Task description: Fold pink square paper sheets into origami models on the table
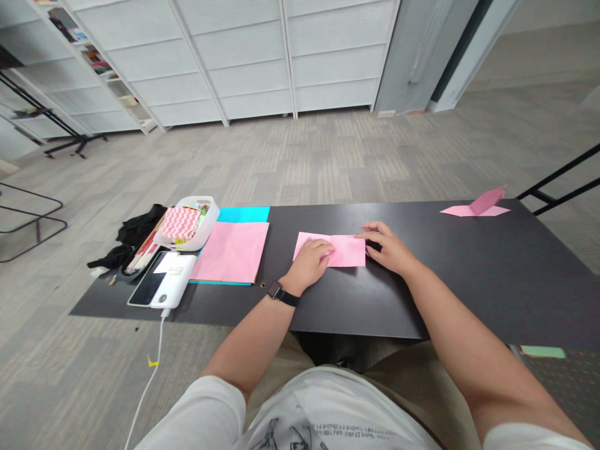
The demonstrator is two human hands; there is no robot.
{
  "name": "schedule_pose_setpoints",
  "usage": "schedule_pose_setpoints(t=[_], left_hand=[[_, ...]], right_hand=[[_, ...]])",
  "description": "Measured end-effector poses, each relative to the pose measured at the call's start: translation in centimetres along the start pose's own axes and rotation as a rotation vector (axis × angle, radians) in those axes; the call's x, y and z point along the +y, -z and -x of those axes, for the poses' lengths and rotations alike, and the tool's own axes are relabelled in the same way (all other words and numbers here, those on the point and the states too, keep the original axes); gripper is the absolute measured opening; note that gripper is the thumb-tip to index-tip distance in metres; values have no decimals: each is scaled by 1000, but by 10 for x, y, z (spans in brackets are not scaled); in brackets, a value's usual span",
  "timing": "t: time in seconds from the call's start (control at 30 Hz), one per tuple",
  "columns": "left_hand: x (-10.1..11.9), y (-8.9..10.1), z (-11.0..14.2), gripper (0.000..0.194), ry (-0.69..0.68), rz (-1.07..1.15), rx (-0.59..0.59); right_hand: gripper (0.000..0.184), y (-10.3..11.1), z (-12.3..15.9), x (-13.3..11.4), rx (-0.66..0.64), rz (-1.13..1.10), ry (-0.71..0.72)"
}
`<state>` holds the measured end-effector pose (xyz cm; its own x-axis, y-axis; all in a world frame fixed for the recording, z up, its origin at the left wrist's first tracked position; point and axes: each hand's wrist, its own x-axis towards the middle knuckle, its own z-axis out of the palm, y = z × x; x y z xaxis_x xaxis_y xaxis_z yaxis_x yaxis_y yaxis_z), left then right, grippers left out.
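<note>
A small sheet of pink paper (347, 251) lies on the dark table in front of me, with a crease line near its upper middle. Across its left part rests my left hand (310, 261), fingers lying on the paper and covering some of it; a black watch (281, 292) is on that wrist. At the paper's right edge is my right hand (385, 247), its fingers apart and the tips touching the edge near the top right corner.
Left on the table (356, 306) lie larger pink sheets (234, 253) over blue paper (246, 214), a white basket (209, 220), a phone (149, 284), a white power bank (173, 284) with a cable, and black cloth (140, 225). A folded pink paper (478, 205) stands far right.
</note>
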<state>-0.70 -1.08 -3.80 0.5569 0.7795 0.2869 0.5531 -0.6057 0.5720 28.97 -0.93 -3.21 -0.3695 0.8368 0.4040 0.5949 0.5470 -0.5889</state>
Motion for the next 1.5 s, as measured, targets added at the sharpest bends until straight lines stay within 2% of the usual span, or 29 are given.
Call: schedule_pose_setpoints(t=[0.2, 0.4, 0.9, 1.5], left_hand=[[-8, 4, 0, 33, 52, -35, 15], [-15, 1, 0, 28, 25, -34, 96], [0, -4, 1, 23, -74, -35, -21], [7, -4, 0, 13, -8, 38, 11]], right_hand=[[22, -2, 1, -2, -102, 66, 66], [20, 1, -3, -10, -104, 59, 69], [24, 7, -3, -9, -98, 131, -62], [22, 4, -4, -8, -94, 162, -100]])
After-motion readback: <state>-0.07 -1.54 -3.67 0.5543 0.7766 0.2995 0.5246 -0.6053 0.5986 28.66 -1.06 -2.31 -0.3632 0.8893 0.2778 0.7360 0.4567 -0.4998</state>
